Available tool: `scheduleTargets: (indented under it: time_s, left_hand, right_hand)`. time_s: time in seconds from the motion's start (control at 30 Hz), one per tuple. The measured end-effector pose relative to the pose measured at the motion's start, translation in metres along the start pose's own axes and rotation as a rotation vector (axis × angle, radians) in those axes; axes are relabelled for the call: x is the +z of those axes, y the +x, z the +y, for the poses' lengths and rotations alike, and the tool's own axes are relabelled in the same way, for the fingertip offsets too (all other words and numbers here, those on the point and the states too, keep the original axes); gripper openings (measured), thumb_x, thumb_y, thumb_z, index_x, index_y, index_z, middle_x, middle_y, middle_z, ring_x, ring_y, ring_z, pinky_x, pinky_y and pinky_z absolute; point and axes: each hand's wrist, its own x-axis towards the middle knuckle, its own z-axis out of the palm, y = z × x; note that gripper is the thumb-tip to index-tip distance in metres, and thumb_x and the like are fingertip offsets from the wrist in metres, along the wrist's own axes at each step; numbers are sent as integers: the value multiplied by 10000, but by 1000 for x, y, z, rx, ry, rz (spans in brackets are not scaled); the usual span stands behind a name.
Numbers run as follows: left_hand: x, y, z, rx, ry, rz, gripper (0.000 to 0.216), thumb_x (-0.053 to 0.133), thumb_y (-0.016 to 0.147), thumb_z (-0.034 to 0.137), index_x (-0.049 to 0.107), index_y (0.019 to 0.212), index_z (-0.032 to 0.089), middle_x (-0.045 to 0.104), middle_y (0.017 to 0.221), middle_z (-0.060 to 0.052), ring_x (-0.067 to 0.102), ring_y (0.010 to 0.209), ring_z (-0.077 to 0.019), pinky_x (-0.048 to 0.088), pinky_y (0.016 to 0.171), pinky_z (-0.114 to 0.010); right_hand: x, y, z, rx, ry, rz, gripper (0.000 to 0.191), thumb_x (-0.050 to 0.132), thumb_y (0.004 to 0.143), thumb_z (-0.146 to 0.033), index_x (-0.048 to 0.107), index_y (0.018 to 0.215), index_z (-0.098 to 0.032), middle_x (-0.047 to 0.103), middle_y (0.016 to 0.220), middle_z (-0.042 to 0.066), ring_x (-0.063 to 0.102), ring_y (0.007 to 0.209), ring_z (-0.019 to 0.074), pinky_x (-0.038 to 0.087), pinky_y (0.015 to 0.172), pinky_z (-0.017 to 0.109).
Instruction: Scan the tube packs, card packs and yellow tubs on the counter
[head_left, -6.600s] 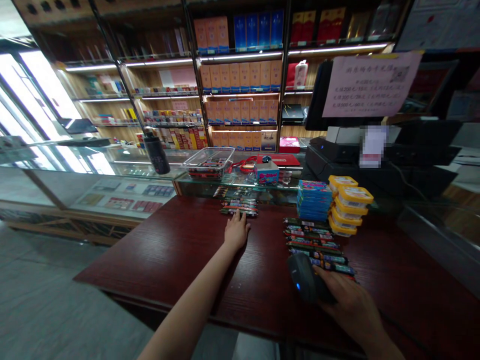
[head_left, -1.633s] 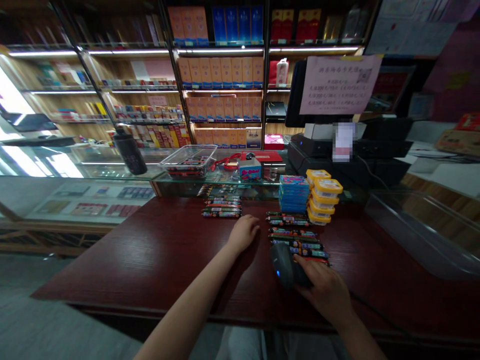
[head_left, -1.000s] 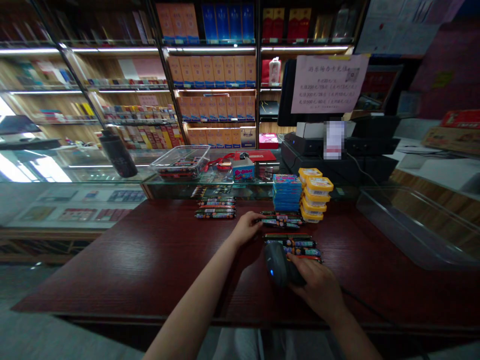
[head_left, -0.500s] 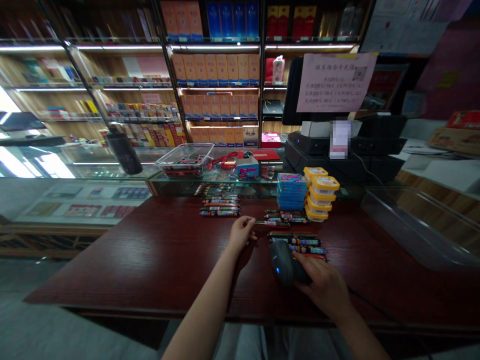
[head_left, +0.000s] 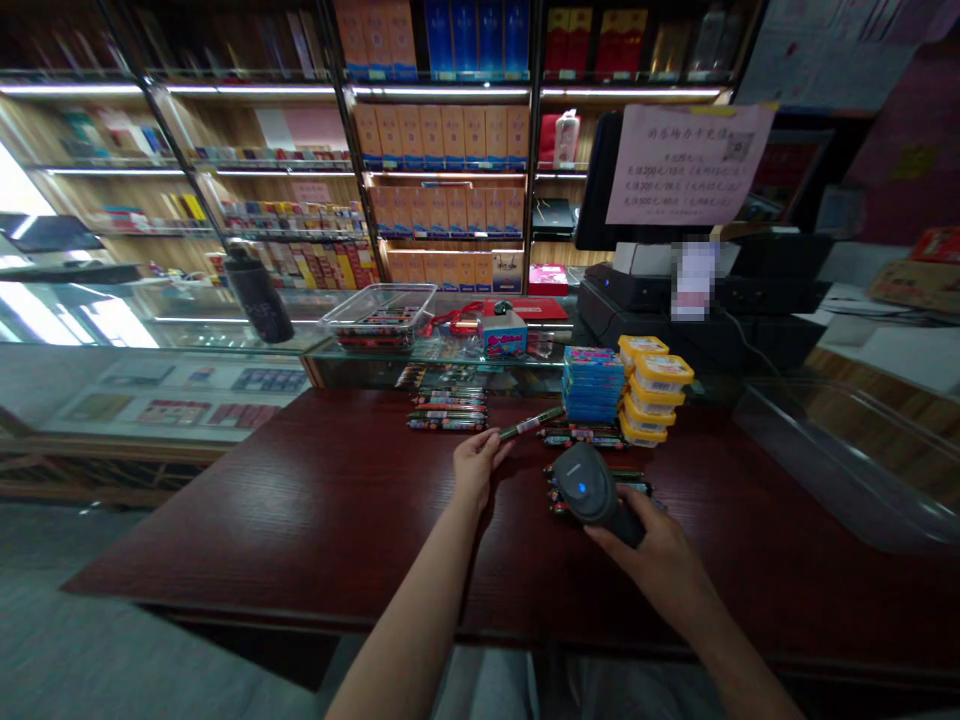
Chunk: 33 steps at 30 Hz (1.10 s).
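My left hand (head_left: 478, 467) pinches one end of a thin, dark, stick-shaped packet (head_left: 534, 425), its other end tilted up to the right. In my right hand (head_left: 660, 550) is a dark barcode scanner (head_left: 589, 487) with a blue light on top, its head just right of the packet. Below the scanner lies a group of similar stick packets (head_left: 636, 478), partly hidden by it. Another row of stick packets (head_left: 581, 437) lies behind it, in front of the blue boxes. To the left, more stick packets (head_left: 448, 412) are laid out side by side.
Stacked blue boxes (head_left: 592, 385) and yellow-lidded tubs (head_left: 654, 400) stand at the table's back. A clear bin (head_left: 379, 318) of stick packets sits on the glass counter. At right are a clear plastic tray (head_left: 832, 480) and a monitor (head_left: 600, 185). A dark bottle (head_left: 259, 295) stands left.
My left hand has raised and tilted the stick packet, its far end now higher. My right hand has moved the scanner up and turned its head toward the packet. The view has shifted slightly.
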Motion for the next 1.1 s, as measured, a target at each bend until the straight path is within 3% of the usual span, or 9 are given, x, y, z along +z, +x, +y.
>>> scheduleTargets:
  time_s: [0.1, 0.3, 0.57, 0.73, 0.87, 0.97, 1.1]
  left_hand:
    - [-1, 1, -1, 10, -19, 7, 242, 765, 675, 161, 677, 873, 52, 689, 863, -82, 684, 817, -166, 527, 944, -410]
    - [1, 0, 0, 13, -32, 24, 234, 762, 679, 143, 675, 872, 43, 685, 855, -85, 685, 830, -176, 527, 947, -418]
    - [-1, 2, -3, 25, -25, 9, 275, 770, 667, 159, 670, 892, 37, 684, 886, -102, 686, 828, -181, 514, 956, -427]
    - [-3, 4, -4, 42, -32, -19, 313, 790, 636, 193, 670, 886, 48, 675, 865, -83, 674, 852, -183, 510, 948, -437]
    - [-3, 3, -2, 57, -44, -10, 325, 806, 608, 218, 663, 857, 65, 657, 827, -51, 661, 822, -159, 528, 917, -426]
    - [-1, 1, 1, 70, -40, 5, 322, 812, 603, 237, 654, 834, 79, 642, 797, -29, 649, 784, -133, 545, 884, -401]
    - [1, 1, 3, 71, -38, 36, 328, 812, 608, 260, 635, 834, 101, 630, 783, -9, 634, 738, -108, 561, 836, -364]
  right_hand:
    - [-4, 4, -14, 38, 206, -88, 419, 595, 775, -515, 628, 1073, -222, 712, 979, 58, 664, 892, 232, 523, 733, 331]
    - [7, 3, -19, 78, 288, -22, 428, 554, 782, -536, 649, 1043, -209, 664, 663, 17, 628, 616, 199, 481, 532, 296]
    - [16, 2, -13, 40, 192, -23, 486, 529, 796, -563, 617, 1107, -201, 697, 796, 46, 648, 707, 208, 495, 596, 303]
    - [11, 0, -8, -75, -94, 46, 440, 547, 806, -543, 597, 1117, -235, 707, 1003, 73, 666, 875, 253, 511, 712, 357]
    - [8, -3, 11, -326, -340, 32, 406, 600, 812, -394, 548, 1169, -209, 688, 1078, 85, 666, 905, 250, 514, 731, 357]
    - [11, -6, 31, -471, -456, 48, 460, 623, 782, -248, 514, 1219, -156, 689, 1031, 94, 658, 879, 241, 510, 721, 349]
    - [17, -10, 48, -604, -500, 49, 487, 631, 752, -195, 525, 1227, -156, 698, 1003, 87, 658, 868, 227, 507, 715, 331]
